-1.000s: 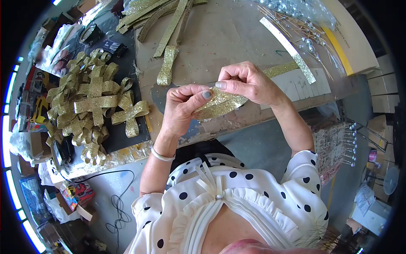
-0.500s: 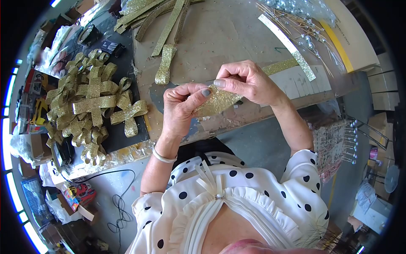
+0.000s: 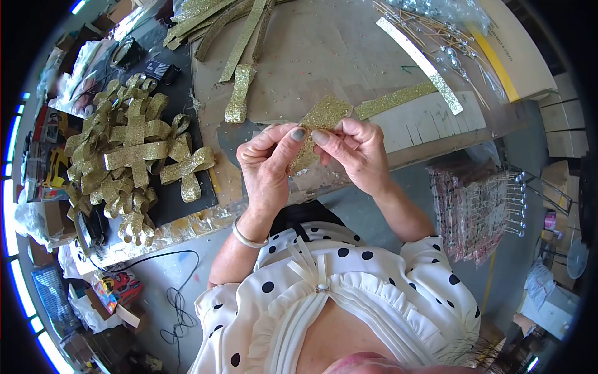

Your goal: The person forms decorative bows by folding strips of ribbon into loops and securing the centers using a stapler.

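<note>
Between my two hands is a gold glitter ribbon, bent over itself, above the table's near edge. My left hand pinches its left side between thumb and fingers. On its right side my right hand grips it the same way, thumb near the middle. Part of the ribbon is hidden behind the fingers. Just beyond lies a flat gold glitter strip. A folded gold ribbon loop rests on the table to the left of my hands.
Gold glitter bows are heaped on a dark board at left. Long glitter strips lie at the back. A pale curved strip and thin sticks with silver beads are at right, beside a cardboard box. Bagged bundles hang below.
My right hand has come down and closer to the left hand, its grip shifted along the ribbon. More of the ribbon now stands up above the fingers.
</note>
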A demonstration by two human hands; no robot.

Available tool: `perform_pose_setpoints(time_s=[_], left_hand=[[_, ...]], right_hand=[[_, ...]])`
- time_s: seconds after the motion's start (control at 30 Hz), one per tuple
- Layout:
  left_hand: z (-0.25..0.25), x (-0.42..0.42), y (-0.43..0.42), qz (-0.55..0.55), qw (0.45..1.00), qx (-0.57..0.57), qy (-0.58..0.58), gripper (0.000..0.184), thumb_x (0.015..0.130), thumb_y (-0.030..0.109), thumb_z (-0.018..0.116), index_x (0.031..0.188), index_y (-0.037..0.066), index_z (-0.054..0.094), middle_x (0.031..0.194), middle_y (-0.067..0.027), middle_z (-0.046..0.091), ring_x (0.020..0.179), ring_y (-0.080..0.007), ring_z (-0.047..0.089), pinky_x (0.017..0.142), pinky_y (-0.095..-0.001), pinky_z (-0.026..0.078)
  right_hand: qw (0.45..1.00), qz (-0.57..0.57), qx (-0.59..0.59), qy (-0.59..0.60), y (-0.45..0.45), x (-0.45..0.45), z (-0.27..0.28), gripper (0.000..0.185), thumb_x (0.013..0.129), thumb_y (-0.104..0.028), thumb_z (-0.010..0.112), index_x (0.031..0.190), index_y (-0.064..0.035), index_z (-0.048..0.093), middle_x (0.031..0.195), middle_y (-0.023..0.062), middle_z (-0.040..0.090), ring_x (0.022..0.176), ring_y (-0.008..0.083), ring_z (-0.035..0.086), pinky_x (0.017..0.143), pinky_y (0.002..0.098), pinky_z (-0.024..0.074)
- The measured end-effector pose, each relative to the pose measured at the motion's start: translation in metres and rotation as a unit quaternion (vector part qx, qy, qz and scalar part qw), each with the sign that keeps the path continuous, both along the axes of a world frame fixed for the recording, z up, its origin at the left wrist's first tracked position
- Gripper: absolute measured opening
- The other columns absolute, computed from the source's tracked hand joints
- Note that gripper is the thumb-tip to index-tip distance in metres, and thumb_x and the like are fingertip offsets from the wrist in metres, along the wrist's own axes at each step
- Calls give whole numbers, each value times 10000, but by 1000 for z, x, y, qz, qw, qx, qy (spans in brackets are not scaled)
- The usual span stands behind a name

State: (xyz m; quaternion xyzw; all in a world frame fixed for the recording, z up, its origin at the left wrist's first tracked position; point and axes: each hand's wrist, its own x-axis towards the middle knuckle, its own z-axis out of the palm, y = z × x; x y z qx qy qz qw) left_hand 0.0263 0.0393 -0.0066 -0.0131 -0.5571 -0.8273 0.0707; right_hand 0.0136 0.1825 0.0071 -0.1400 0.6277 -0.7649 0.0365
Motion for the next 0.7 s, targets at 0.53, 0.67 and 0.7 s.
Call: perform_pose_setpoints(time_s=[0.53,0.67,0.7], left_hand=[[-2,10,2,34,999,-13,38,117,802,86,647,867,-10,654,751,2,585,676,-45,466,596,-180,376],[-1,13,5,42,999,32,6,87,800,59,638,846,-13,651,744,9,566,668,-42,453,602,-179,367],[0,12,3,42,999,32,6,87,800,59,638,846,-13,651,744,9,566,668,-42,453,602,-179,367]], right_hand=[[998,50,27,32,3,-3,0,107,837,-91,595,833,13,618,659,29,588,538,47,520,485,173,420],[998,58,24,18,5,-5,-4,63,816,-55,608,811,8,610,658,23,585,530,40,514,473,161,411],[998,58,24,18,8,-6,-3,63,816,-55,608,811,8,610,658,23,585,530,40,514,473,161,411]])
